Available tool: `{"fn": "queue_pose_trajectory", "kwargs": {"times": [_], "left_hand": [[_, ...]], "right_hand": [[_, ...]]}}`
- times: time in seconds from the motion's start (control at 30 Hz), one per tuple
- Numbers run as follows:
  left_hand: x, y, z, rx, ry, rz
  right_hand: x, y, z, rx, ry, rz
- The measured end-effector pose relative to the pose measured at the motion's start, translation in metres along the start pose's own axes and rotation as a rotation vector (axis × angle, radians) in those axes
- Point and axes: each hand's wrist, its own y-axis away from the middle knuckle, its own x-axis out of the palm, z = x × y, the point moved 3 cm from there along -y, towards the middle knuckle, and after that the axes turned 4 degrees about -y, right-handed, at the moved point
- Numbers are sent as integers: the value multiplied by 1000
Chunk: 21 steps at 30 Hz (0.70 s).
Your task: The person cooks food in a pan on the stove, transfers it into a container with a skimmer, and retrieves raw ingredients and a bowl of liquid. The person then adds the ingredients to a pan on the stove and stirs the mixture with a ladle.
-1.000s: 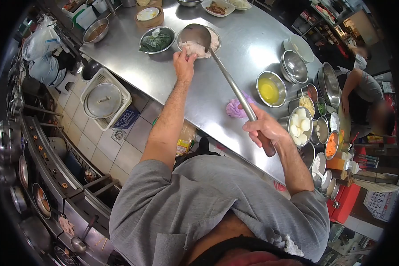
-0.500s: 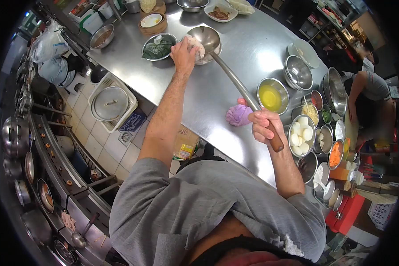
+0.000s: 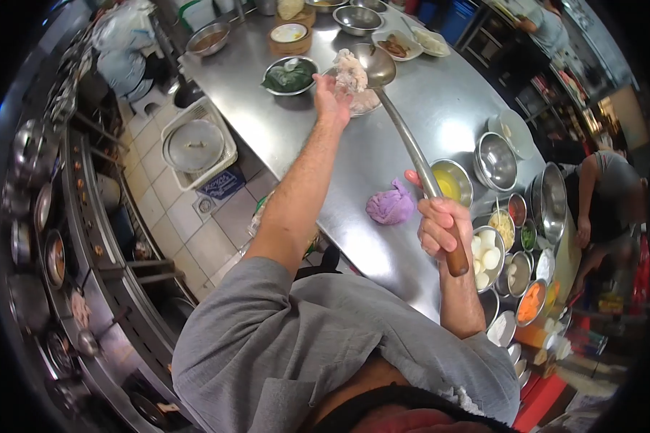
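My left hand (image 3: 332, 101), palm turned up, holds a pale pinkish clump of raw meat (image 3: 350, 71) on its fingers, beside the bowl of the ladle. Below it, partly hidden, a metal bowl of the same raw meat (image 3: 365, 102) rests on the steel table. My right hand (image 3: 444, 225) is closed around the handle of a large ladle (image 3: 410, 137), near its wooden end. The ladle's round metal scoop tilts over the meat bowl. Left of my left hand stands a metal bowl with dark green leaves (image 3: 285, 78). A crumpled purple cloth (image 3: 391, 203) lies left of my right hand.
Close to my right hand are a bowl of yellow liquid (image 3: 451, 186) and a bowl of white, egg-like pieces (image 3: 487, 256). Several ingredient bowls line the table's right side. Plates of food (image 3: 399, 47) stand at the back. Another person (image 3: 607, 187) is at the right.
My left hand has turned palm up and lifted a clump of meat from the bowl. The view has shifted; my right hand still grips the ladle.
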Motion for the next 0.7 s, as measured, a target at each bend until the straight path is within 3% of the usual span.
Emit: {"fn": "queue_pose_trajectory", "kwargs": {"times": [0.13, 0.33, 0.4, 0.53, 0.7], "left_hand": [[-15, 29, -42, 119, 179, 12], [-107, 140, -151, 417, 224, -140], [-146, 199, -190, 507, 210, -111], [-234, 350, -260, 788, 222, -262], [-307, 566, -265, 1011, 159, -537]], "right_hand": [[8, 10, -20, 119, -9, 81], [24, 15, -87, 420, 92, 159], [32, 14, -121, 553, 80, 235], [50, 16, -212, 924, -32, 454], [74, 53, -340, 1336, -27, 492]]}}
